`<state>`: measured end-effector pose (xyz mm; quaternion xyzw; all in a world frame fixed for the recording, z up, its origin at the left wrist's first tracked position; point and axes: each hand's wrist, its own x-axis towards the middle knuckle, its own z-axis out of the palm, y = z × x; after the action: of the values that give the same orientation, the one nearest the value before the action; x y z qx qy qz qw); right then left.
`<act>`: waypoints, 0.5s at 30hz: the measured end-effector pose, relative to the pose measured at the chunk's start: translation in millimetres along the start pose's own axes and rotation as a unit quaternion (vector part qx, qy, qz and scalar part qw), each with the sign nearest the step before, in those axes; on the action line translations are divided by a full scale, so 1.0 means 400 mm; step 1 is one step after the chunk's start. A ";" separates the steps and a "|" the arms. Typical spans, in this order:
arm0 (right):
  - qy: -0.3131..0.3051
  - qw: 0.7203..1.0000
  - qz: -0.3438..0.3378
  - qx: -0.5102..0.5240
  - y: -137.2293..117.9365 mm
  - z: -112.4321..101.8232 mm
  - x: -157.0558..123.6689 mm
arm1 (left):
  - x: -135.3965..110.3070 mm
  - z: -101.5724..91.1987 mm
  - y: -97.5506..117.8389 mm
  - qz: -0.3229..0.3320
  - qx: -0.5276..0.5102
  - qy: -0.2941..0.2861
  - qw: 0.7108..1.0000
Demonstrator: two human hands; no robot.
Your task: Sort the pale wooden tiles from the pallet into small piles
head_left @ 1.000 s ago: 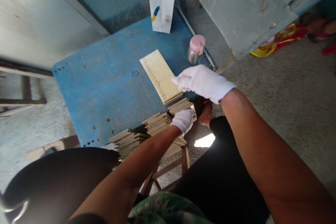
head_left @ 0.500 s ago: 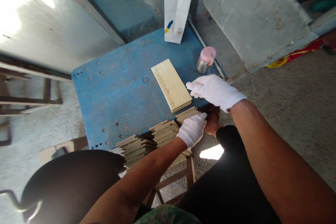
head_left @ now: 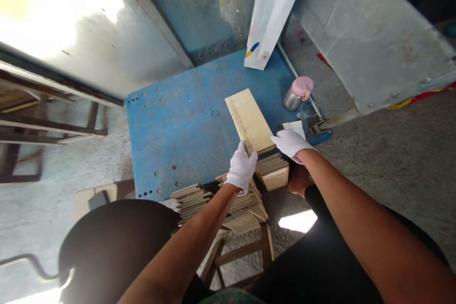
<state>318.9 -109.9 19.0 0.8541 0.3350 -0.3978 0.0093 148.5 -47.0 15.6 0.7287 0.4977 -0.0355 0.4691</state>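
Observation:
A short stack of thin, pale wooden boards [head_left: 249, 116] lies flat on the blue tabletop [head_left: 178, 123]. My left hand [head_left: 242, 167], in a white glove, grips its near left corner between thumb and fingers. At the near right corner, my right hand [head_left: 290, 144], also gloved, has its fingertips closed against the boards' edge. Just below the table's near edge, more boards stand in rows: a small bundle [head_left: 272, 172] between my hands, a larger pile [head_left: 245, 206] partly behind my left forearm, and another group [head_left: 192, 201] farther left.
A steel cup with a pink lid [head_left: 299, 91] stands at the table's right, beside a metal bar. A white paper bag [head_left: 267, 23] is at the back. Metal panels [head_left: 370, 28] border the table. A wooden stool [head_left: 238, 254] stands under the near piles.
My left hand has moved from the small board bundle up to the stack's near left corner. My right hand has come down to its right corner. The camera view has shifted.

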 end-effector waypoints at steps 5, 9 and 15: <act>0.003 0.996 0.004 0.092 -0.016 0.023 -0.006 | 0.022 0.023 -0.004 -0.018 -0.026 -0.009 0.999; 0.009 0.981 0.019 0.195 -0.014 0.039 -0.009 | 0.022 0.028 -0.002 -0.030 -0.037 -0.017 0.999; 0.010 0.957 0.039 0.288 -0.004 0.052 -0.009 | 0.018 0.030 -0.003 -0.044 -0.042 -0.014 0.998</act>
<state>302.1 -116.5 7.6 0.8368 0.1722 -0.4685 -0.2250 156.2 -50.6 4.6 0.6849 0.5241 -0.0453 0.5042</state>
